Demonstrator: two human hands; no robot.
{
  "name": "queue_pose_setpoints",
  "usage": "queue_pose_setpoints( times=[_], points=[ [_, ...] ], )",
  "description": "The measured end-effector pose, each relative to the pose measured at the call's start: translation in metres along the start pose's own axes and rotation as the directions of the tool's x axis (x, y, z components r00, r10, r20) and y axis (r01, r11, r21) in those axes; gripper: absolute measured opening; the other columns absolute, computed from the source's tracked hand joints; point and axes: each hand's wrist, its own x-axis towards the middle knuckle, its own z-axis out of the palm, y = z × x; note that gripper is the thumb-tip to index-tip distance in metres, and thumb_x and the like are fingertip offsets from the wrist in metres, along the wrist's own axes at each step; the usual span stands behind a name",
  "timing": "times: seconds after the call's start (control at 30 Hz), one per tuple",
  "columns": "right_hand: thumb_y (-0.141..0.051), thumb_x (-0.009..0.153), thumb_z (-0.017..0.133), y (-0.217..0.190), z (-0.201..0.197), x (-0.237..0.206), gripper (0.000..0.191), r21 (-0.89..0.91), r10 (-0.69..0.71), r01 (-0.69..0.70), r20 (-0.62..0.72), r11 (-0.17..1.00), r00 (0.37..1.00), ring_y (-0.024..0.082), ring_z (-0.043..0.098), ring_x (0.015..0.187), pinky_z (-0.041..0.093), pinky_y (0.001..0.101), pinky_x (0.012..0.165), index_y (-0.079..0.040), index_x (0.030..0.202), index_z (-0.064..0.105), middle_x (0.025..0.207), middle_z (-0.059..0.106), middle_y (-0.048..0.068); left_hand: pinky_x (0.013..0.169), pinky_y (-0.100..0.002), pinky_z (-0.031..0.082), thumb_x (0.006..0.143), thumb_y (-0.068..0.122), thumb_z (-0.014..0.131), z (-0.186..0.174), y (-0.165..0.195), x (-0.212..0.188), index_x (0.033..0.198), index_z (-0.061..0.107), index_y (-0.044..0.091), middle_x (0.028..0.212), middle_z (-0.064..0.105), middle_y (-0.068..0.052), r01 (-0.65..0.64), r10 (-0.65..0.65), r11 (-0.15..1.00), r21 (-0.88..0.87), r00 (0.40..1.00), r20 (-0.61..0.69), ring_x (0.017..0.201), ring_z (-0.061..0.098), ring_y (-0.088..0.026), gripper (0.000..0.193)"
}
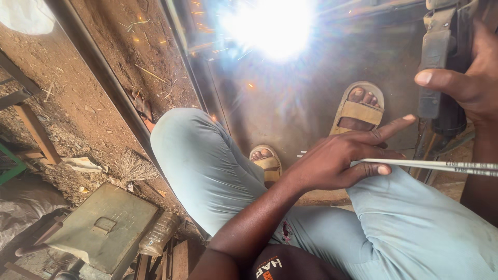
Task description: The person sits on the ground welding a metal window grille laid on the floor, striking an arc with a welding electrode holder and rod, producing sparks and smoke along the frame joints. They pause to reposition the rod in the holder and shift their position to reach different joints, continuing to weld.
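My left hand [337, 161] is low in the middle, over my knees in pale blue trousers [207, 171]. It pinches a small bunch of thin grey welding rods [441, 166] that run off to the right edge, with the index finger stretched out. My right hand [467, 83] is at the upper right, closed around a dark tool with a worn grey bar [436, 57]. What kind of tool it is I cannot tell. A white welding glare [270, 26] with orange sparks burns at the top centre on a grey metal sheet [290, 103]. Both my sandalled feet [360, 109] rest on that sheet.
A long metal bar [104, 78] runs diagonally across the dirt floor on the left. A flat green metal box [104, 228] lies at the lower left beside a small straw brush [135, 168], wooden frame pieces [36, 135] and scraps.
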Motion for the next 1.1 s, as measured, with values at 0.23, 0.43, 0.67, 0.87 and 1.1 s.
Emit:
queue_pose_setpoints(
  times=[0.23,0.43,0.67,0.87,1.1],
  points=[
    [-0.026,0.08,0.076,-0.012,0.004,0.005,0.076,-0.1,-0.065,0.062,-0.032,0.993,0.997,0.017,0.062,0.119,0.052,0.0337,0.107,-0.001,0.145,0.048,0.125,0.061,0.005,0.101,-0.036,0.059,0.104,0.038,0.063,0.002,0.002,0.006,0.127,0.073,0.016,0.168,0.033,0.006,0.02,-0.019,0.999,0.039,0.999,-0.029,0.115,0.074,-0.02,0.033],
    [-0.025,0.08,0.077,-0.014,-0.002,0.011,0.076,-0.099,-0.014,0.014,-0.001,0.995,1.0,0.017,0.062,0.114,0.053,0.0353,0.099,-0.004,0.148,0.05,0.121,0.06,0.005,0.102,-0.034,0.06,0.106,0.038,0.063,0.006,0.0,0.009,0.129,0.071,0.017,0.167,0.036,0.006,0.011,-0.011,1.0,0.005,0.998,-0.058,0.112,0.075,-0.019,0.033],
    [-0.022,0.084,0.072,-0.01,-0.017,0.02,0.056,-0.06,0.093,-0.09,0.04,0.994,0.995,0.018,0.067,0.097,0.057,0.036,0.085,-0.003,0.135,0.057,0.11,0.065,0.008,0.097,-0.031,0.063,0.107,0.04,0.061,0.011,-0.004,0.018,0.129,0.071,0.014,0.168,0.035,0.006,0.005,-0.004,1.0,0.005,0.997,-0.077,0.111,0.077,-0.017,0.035],
    [-0.024,0.089,0.071,0.0,-0.029,0.038,0.046,-0.173,0.193,-0.176,0.089,0.969,0.977,0.026,0.072,0.079,0.062,0.0416,0.068,0.001,0.126,0.063,0.096,0.068,0.017,0.096,-0.031,0.064,0.107,0.04,0.06,0.009,-0.006,0.023,0.129,0.071,0.013,0.168,0.032,0.006,-0.023,0.022,1.0,-0.004,0.996,-0.082,0.112,0.077,-0.018,0.037],
    [-0.026,0.084,0.072,-0.002,-0.027,0.035,0.049,-0.21,0.155,-0.13,0.109,0.969,0.982,0.024,0.073,0.078,0.063,0.0408,0.068,-0.002,0.125,0.061,0.095,0.069,0.015,0.097,-0.031,0.064,0.108,0.042,0.06,0.01,-0.007,0.024,0.13,0.071,0.014,0.169,0.031,0.008,-0.01,0.01,1.0,0.0,0.996,-0.085,0.115,0.076,-0.019,0.037]
  ],
)
